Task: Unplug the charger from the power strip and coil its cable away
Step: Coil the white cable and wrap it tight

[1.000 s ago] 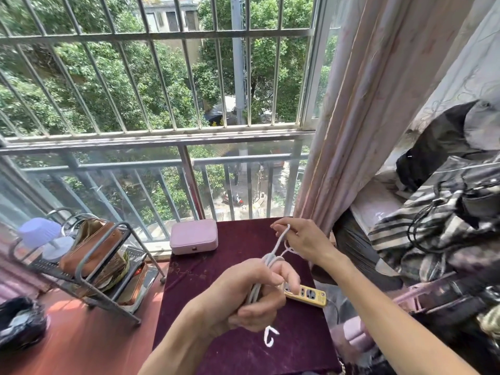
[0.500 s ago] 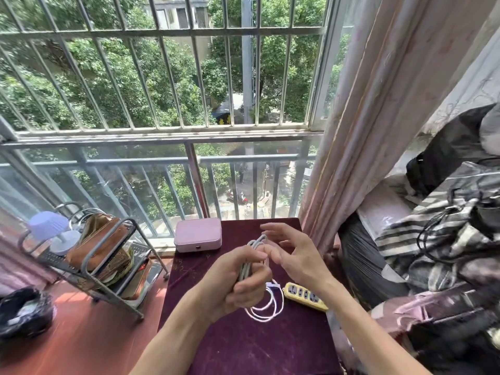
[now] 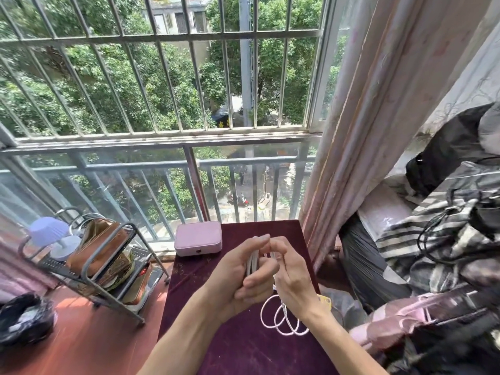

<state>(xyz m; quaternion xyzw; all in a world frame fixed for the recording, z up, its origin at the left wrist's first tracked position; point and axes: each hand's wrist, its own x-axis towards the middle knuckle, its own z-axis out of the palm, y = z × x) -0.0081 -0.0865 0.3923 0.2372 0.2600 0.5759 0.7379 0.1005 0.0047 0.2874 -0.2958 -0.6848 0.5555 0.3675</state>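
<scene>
Three loose loops of thin white charger cable (image 3: 281,316) hang below our hands, above the dark maroon cloth-covered desk (image 3: 243,345). Our left hand (image 3: 238,277) holds a grip pressed shut around the gathered strands, bundle's long axis upright. Our right hand (image 3: 290,274) sits just beside it, touching, fingers pinching a strand at the bundle's top; it is the nearer hand for the next wrap. A corner of the yellow plastic power strip (image 3: 326,301) peeks out behind our right wrist, apart from the cable. Half a second ago the right hand was open and spread; now it has closed in, and the loops hang lower.
</scene>
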